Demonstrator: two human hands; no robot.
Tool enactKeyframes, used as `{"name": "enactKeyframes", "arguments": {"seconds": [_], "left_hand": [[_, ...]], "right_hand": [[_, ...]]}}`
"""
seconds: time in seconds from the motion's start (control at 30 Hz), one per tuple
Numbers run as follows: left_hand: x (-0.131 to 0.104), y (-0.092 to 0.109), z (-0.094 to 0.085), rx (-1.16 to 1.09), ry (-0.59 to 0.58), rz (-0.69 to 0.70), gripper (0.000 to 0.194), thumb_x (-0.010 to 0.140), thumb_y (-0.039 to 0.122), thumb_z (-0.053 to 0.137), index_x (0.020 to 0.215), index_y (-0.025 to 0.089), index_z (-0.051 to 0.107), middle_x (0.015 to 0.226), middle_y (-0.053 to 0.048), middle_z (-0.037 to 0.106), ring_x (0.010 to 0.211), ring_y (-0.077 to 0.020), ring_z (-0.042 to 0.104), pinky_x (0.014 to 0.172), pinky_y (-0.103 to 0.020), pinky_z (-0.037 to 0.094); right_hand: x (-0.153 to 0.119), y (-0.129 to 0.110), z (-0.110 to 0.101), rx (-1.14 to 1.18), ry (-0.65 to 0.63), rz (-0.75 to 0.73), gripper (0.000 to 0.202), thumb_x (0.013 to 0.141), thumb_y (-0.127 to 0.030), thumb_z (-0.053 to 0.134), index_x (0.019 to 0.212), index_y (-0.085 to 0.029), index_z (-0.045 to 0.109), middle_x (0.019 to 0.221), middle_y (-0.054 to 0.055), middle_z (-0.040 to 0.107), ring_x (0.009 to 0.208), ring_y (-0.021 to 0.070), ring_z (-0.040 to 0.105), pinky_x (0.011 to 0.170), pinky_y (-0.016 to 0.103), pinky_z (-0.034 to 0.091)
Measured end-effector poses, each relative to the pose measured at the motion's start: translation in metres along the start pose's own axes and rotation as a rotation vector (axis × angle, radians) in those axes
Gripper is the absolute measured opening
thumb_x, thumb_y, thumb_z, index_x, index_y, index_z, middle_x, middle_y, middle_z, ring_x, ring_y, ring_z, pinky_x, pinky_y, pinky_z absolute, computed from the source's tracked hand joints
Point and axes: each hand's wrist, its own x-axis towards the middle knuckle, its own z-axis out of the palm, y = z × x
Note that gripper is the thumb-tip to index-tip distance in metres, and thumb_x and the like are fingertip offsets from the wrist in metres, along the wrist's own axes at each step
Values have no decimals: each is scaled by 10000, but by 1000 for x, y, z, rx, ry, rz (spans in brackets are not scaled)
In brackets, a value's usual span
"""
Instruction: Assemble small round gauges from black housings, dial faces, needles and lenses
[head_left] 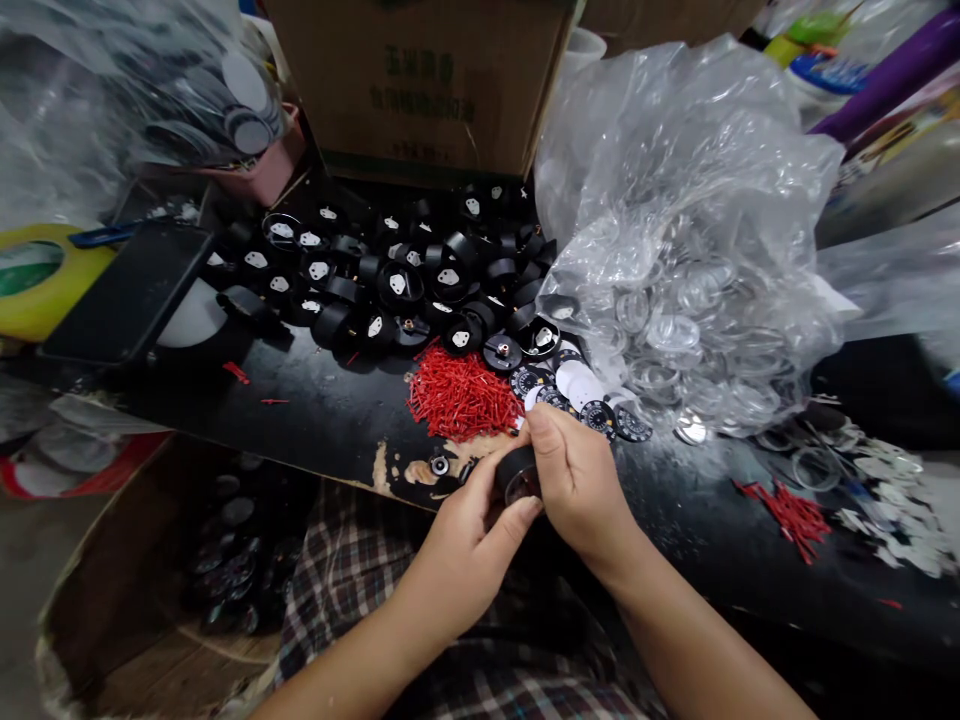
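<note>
Left hand (466, 535) and right hand (583, 478) nearly meet, both curled; left thumb (517, 521) extended, bare forearms (375, 643) slanting inward.

The near, round black case (516, 468) looks smooth plastic. The crumpled clear right-hand bag (637, 150) is glossy film; the far brown box (360, 60), matt cardboard.

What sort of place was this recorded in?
Probably a small assembly workshop: a heap of small red parts, many black round housings and a plastic bag of clear discs crowd one worn bench.
</note>
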Motion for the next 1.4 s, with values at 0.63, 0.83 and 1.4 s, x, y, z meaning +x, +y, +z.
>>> {"name": "enactKeyframes", "arguments": {"seconds": [0.63,0.83,1.4], "left_hand": [[-63,-6,-127,938,773,121,406,873,311,553,1276,263,536,1380,-85,534,1305,-262,444,1119,-481,291],[52,27,-154,834,804,275,421,802,302,649,1202,189,587,1187,-121,614,1072,-265,587,995,-465,426],[0,17,-40,-801,208,-263,428,853,482,584,1261,356,572,1151,-12,696,921,-154,691,834,-290,557]], "right_hand": [[2,-17,25,161,-428,-54,170,947,-263,466,915,-250,633,911,-10,704,851,185,620,776,341,412],[-8,-15,22,172,-454,-80,204,954,-259,434,884,-228,623,930,27,695,926,203,619,820,371,453],[1,-8,11,21,-158,-242,345,933,-190,482,1261,-238,577,943,59,644,866,190,583,795,368,478]]}}
